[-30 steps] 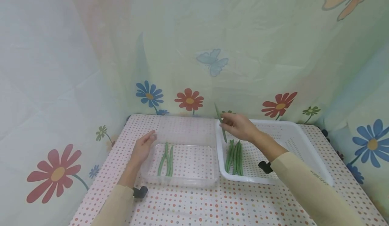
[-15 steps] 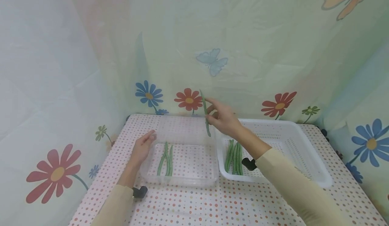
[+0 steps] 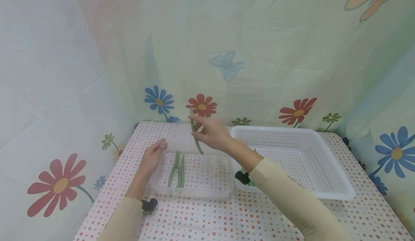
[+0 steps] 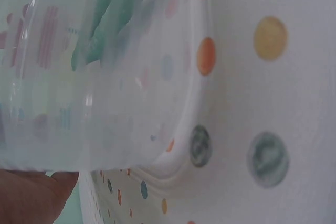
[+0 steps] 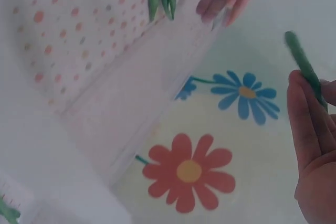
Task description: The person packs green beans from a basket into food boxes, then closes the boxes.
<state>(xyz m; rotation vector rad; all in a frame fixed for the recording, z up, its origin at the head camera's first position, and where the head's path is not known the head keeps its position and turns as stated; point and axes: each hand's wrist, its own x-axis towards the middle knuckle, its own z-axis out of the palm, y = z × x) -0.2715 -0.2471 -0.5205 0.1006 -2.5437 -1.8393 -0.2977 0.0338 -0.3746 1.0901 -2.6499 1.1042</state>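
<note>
Our right hand (image 3: 212, 133) pinches a bean (image 3: 192, 126) near mid-frame, its long axis steep, lower tip slanting right toward the far edge of the clear box (image 3: 194, 193); our left hand (image 3: 153, 156), fingers relaxed, lies lower left, beside that box.

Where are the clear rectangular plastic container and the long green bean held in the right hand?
Clear rectangular plastic container (image 3: 192, 193): head view, near wall.
Held long green bean (image 5: 301, 57): right wrist view, upper half.
</note>
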